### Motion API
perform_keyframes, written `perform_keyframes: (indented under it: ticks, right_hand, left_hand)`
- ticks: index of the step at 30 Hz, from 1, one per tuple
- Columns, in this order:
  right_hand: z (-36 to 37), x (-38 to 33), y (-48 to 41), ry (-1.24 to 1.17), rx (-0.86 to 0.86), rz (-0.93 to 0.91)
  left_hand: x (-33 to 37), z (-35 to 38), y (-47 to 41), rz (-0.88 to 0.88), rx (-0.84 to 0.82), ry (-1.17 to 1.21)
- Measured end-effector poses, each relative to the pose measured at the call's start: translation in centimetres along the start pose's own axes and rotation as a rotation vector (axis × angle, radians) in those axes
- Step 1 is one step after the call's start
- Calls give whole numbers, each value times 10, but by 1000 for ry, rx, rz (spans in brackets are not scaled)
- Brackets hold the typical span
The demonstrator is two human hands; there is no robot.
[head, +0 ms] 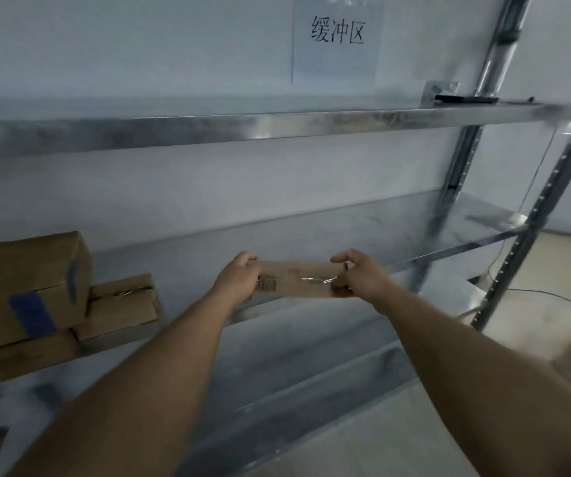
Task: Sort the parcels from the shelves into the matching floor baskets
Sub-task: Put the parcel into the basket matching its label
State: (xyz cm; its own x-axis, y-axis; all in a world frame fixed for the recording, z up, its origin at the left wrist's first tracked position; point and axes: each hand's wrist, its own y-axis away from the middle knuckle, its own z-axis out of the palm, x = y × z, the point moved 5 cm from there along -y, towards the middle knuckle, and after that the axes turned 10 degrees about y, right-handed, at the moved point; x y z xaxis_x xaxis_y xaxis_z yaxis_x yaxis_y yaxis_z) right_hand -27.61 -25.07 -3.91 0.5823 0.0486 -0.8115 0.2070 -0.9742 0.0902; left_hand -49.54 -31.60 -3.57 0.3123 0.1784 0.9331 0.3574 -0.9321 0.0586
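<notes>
Cardboard boxes (36, 287) sit stacked at the left end of the middle shelf (346, 228), the largest patched with blue tape. Right of them, the person's left hand (236, 280) grips the left end of a flat brown parcel (298, 282), fingers curled over its top edge. A barcode label (266, 285) shows just beside that hand, and clear tape glints nearer the other end. The right hand (356, 277) pinches the right end, fingers hooked over the top and thumb below. The parcel lies roughly level above the bare stretch of shelf; whether it touches the metal cannot be told.

The step in hand looks like drawing the parcel off the shelf. Done well, both hands would hold their ends evenly, bring it straight back over the shelf's front lip and turn the label up for reading before any basket is chosen. No basket is in view, so the person must look down to find the match. Far right stands the perforated upright (528, 235), well clear of the path.
</notes>
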Motion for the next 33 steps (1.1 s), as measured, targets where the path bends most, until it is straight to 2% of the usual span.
perform_keyframes:
  ticks: [5, 8, 15, 25, 33]
  right_hand:
    - [-73, 65, -10, -82, 67, 95]
    - [-116, 110, -15, -68, 118, 94]
    - [-214, 199, -16, 111, 208, -16]
    - [-323, 289, 27, 92, 365, 114]
    - [-395, 352, 22, 104, 451, 214]
  left_hand:
    - [19, 91, -6, -60, 16, 94]
    - [34, 148, -12, -30, -7, 109]
    - [73, 288, -12, 99, -257, 65]
    - [115, 438, -7, 195, -553, 26]
    - [141, 553, -44, 276, -767, 31]
